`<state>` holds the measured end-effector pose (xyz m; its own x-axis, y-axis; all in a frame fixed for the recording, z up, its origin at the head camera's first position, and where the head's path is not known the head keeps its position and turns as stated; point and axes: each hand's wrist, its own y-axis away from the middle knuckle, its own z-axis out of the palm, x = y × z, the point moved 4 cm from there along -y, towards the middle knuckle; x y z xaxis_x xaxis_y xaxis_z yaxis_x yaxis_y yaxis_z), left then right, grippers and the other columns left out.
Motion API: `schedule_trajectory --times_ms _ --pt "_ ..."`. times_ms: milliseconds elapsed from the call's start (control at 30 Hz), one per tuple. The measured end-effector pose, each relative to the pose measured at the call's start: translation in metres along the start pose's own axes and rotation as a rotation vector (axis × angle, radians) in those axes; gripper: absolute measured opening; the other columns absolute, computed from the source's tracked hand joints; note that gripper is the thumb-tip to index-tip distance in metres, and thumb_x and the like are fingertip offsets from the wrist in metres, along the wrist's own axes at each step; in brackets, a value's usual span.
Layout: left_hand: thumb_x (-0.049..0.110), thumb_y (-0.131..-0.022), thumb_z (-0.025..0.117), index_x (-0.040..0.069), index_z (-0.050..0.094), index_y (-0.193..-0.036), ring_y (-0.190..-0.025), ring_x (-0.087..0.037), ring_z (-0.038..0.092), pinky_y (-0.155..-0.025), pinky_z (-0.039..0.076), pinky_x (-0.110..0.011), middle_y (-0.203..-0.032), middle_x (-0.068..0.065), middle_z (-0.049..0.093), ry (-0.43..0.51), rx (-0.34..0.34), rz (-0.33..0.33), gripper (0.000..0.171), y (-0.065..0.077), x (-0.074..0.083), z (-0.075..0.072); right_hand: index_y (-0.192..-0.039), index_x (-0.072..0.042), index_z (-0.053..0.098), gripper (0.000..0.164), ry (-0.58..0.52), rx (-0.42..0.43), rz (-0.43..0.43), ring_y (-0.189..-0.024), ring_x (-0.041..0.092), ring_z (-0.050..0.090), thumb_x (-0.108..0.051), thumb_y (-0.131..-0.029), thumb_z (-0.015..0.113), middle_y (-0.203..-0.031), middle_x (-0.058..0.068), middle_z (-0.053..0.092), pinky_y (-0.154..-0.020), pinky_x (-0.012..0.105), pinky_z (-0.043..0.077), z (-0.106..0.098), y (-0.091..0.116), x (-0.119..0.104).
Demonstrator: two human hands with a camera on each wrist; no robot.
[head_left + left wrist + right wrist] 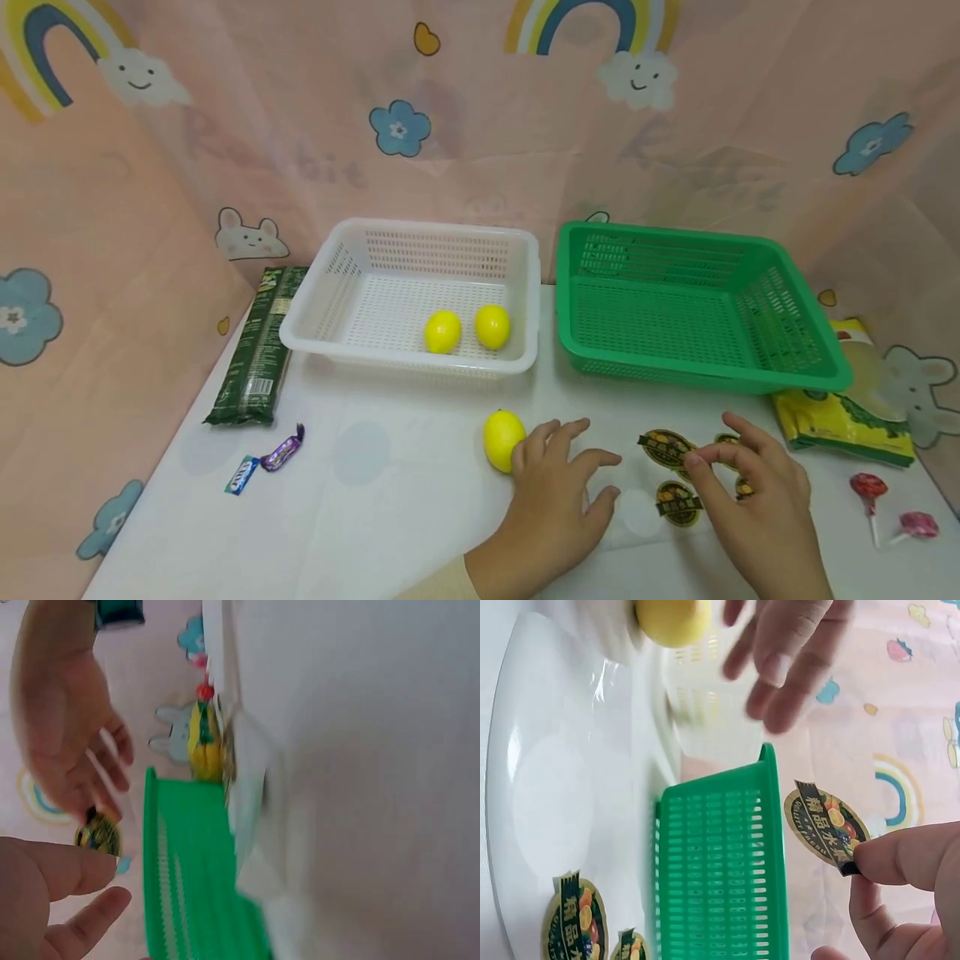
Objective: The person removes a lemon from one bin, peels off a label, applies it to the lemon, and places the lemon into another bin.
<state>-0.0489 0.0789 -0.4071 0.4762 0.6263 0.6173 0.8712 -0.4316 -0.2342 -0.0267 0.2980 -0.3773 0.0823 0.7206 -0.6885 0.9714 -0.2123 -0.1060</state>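
Note:
My right hand [761, 492] pinches a black-and-gold oval fruit sticker [827, 827] by one end between thumb and index finger. More of these stickers [678, 503] lie beneath that hand on a glossy clear sheet [562, 765]. To its left, my left hand [551, 500] hovers palm down with fingers spread and nothing in its grasp. A yellow lemon [503, 440] sits on the white table right beside the left hand's outer fingers, which overlap its edge in the head view. In the left wrist view the held sticker [99, 836] shows between both hands.
Behind are a white basket [420, 360] with two lemons [443, 332] and a green basket [697, 379]. A dark green packet [258, 358] and two wrapped candies [282, 452] lie left. Right are a yellow packet [847, 429] and two lollipops [868, 485].

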Motion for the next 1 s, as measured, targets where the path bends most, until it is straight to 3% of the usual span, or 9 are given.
schedule_trajectory --times_ms 67,167,367,567,667,767,833,900,1000 --pt "0.029 -0.097 0.077 0.024 0.076 -0.122 -0.14 -0.033 0.037 -0.106 0.031 -0.053 -0.152 -0.009 0.05 -0.083 0.104 0.01 0.026 0.0 -0.005 -0.015 -0.098 -0.002 0.075 0.028 -0.001 -0.039 0.059 -0.142 0.067 0.021 -0.029 -0.106 0.069 -0.161 0.025 0.039 -0.106 0.075 0.026 0.001 -0.001 0.001" --pt "0.03 -0.093 0.081 0.019 0.074 -0.125 -0.134 -0.035 0.039 -0.1 0.036 -0.05 -0.153 -0.015 0.046 -0.121 0.165 -0.085 0.035 -0.001 -0.022 -0.033 -0.1 -0.004 0.075 0.035 -0.003 -0.082 0.132 -0.144 0.064 0.022 -0.037 -0.106 0.067 -0.164 0.02 0.038 -0.098 0.066 0.038 0.003 -0.002 0.002" --pt "0.035 -0.09 0.086 0.014 0.066 -0.137 -0.117 -0.037 0.049 -0.085 0.05 -0.045 -0.141 -0.021 0.048 0.059 0.009 -0.362 0.055 -0.001 -0.063 -0.045 -0.098 -0.006 0.075 0.035 -0.035 -0.088 0.157 -0.147 0.055 0.026 -0.038 -0.107 0.065 -0.164 0.013 0.041 -0.102 0.062 0.037 0.008 -0.001 0.001" --pt "0.023 -0.087 0.089 0.015 0.06 -0.144 -0.097 -0.03 0.057 -0.081 0.052 -0.045 -0.124 -0.019 0.055 0.14 -0.076 -0.398 0.064 0.0 -0.075 -0.041 -0.102 -0.009 0.075 0.039 -0.072 -0.125 0.23 -0.143 0.038 0.044 -0.045 -0.107 0.063 -0.162 0.003 0.046 -0.093 0.025 0.044 0.01 -0.001 0.0" --pt "0.018 -0.088 0.089 0.013 0.06 -0.144 -0.098 -0.029 0.057 -0.084 0.053 -0.047 -0.124 -0.019 0.054 0.16 -0.081 -0.384 0.063 -0.002 -0.076 -0.04 -0.106 -0.007 0.074 0.047 -0.163 -0.209 0.304 -0.149 0.036 0.038 -0.052 -0.106 0.062 -0.164 -0.002 0.044 -0.103 0.03 0.046 0.011 -0.006 -0.007" --pt "0.016 -0.089 0.087 0.014 0.059 -0.144 -0.104 -0.031 0.057 -0.09 0.052 -0.049 -0.128 -0.019 0.054 0.189 -0.084 -0.376 0.062 -0.005 -0.077 -0.042 -0.107 -0.003 0.071 0.047 -0.298 -0.295 0.329 -0.155 0.038 0.027 -0.049 -0.106 0.063 -0.166 -0.002 0.043 -0.114 0.061 0.036 0.015 -0.012 -0.019" --pt "0.015 -0.09 0.086 0.018 0.058 -0.146 -0.111 -0.031 0.057 -0.094 0.05 -0.049 -0.133 -0.018 0.053 0.244 -0.085 -0.366 0.062 -0.007 -0.076 -0.045 -0.105 -0.001 0.07 0.043 -0.381 -0.332 0.308 -0.157 0.039 0.022 -0.043 -0.106 0.066 -0.165 0.001 0.044 -0.115 0.072 0.027 0.019 -0.018 -0.03" --pt "0.014 -0.091 0.085 0.022 0.058 -0.146 -0.111 -0.028 0.057 -0.094 0.051 -0.047 -0.139 -0.015 0.052 0.358 -0.084 -0.348 0.062 -0.01 -0.073 -0.049 -0.103 0.0 0.069 0.037 -0.434 -0.353 0.277 -0.156 0.04 0.024 -0.037 -0.106 0.067 -0.163 0.004 0.047 -0.115 0.074 0.025 0.024 -0.022 -0.042" --pt "0.007 -0.092 0.083 0.027 0.057 -0.147 -0.108 -0.024 0.059 -0.09 0.056 -0.038 -0.143 -0.009 0.051 0.64 -0.085 -0.32 0.064 -0.012 -0.066 -0.053 -0.102 0.0 0.069 0.033 -0.453 -0.384 0.238 -0.155 0.04 0.027 -0.033 -0.106 0.067 -0.16 0.007 0.05 -0.115 0.075 0.023 0.032 -0.026 -0.059"
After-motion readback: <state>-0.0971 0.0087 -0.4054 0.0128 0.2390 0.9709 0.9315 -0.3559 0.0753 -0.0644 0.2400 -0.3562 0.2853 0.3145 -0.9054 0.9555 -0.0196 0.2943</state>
